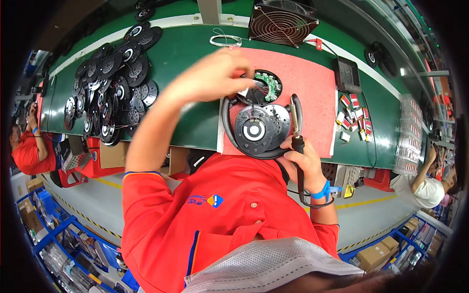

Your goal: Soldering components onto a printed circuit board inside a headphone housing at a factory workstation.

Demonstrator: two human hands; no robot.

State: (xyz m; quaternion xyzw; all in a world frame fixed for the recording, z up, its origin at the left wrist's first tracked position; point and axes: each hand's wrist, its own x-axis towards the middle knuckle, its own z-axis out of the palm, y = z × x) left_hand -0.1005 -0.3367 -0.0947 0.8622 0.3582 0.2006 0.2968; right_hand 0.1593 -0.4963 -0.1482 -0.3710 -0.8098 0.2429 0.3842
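Note:
My right hand [305,163] is closed round the black grip of a soldering iron [299,146], its metal barrel pointing up. Its fingers also rest against the lower right edge of a round black speaker housing [254,131] with a white ring in the middle. Just beyond that lies an opened round black shell [256,96] holding a green circuit board [271,85] and thin red wires. Over the shell's left side is my left hand [220,73], fingers curled and slightly blurred; what they pinch is hidden. A small white piece shows under the fingertips.
A pink mat [317,93] lies on the green bench [181,53]. Many black speaker parts [107,83] are heaped at left. Small battery packs [354,117], a black tray [348,74] and stacked clear trays [409,132] are at right. A fan [281,24] and coiled white wire [225,40] sit behind.

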